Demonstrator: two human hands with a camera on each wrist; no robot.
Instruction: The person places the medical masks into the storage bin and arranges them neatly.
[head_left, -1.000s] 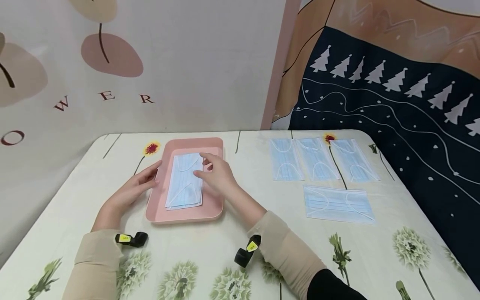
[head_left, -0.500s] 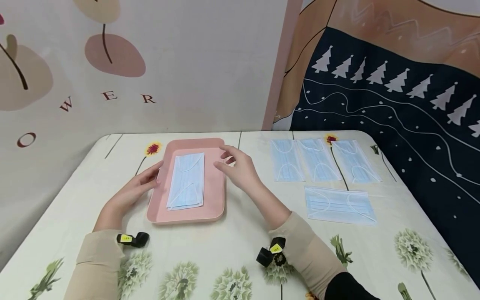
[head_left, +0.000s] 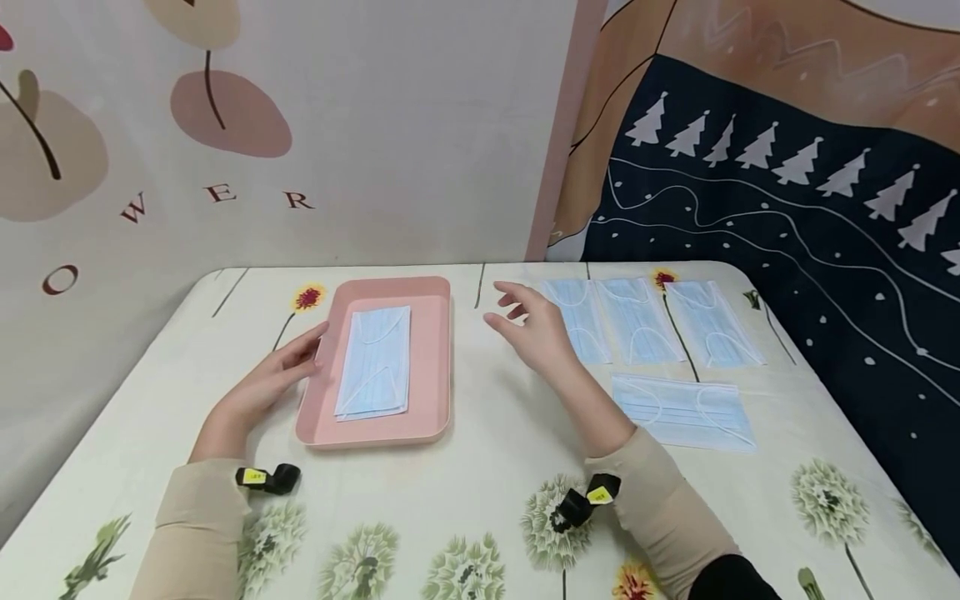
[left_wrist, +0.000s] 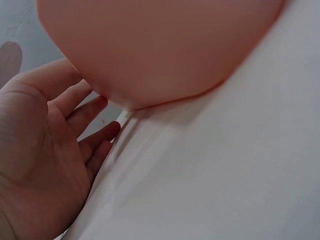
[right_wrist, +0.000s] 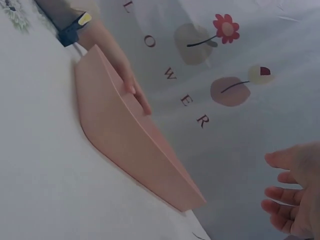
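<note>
In the head view, a pink tray (head_left: 430,367) sits left of the table's middle with blue face masks (head_left: 375,358) stacked lengthwise in it. My left hand (head_left: 262,387) rests its straight fingers against the tray's left rim; the left wrist view shows its fingertips right at the tray's side. My right hand (head_left: 538,333) hovers between the tray and the masks on the right, its fingers loosely bent around nothing. Three upright masks lie in a row there: a left mask (head_left: 572,293), partly behind the right hand, a middle mask (head_left: 637,321) and a right mask (head_left: 707,321).
Below that row a fourth mask (head_left: 686,408) lies sideways, overlapped by the right forearm in the head view. The flower-print tablecloth (head_left: 420,517) covers the table. A printed curtain (head_left: 420,150) hangs behind it, and a dark tree-patterned cloth (head_left: 750,200) drops along the right side.
My right hand has left the mask stack in the tray and moved right, out over the table toward the loose masks. The left hand has stayed at the tray's rim.
</note>
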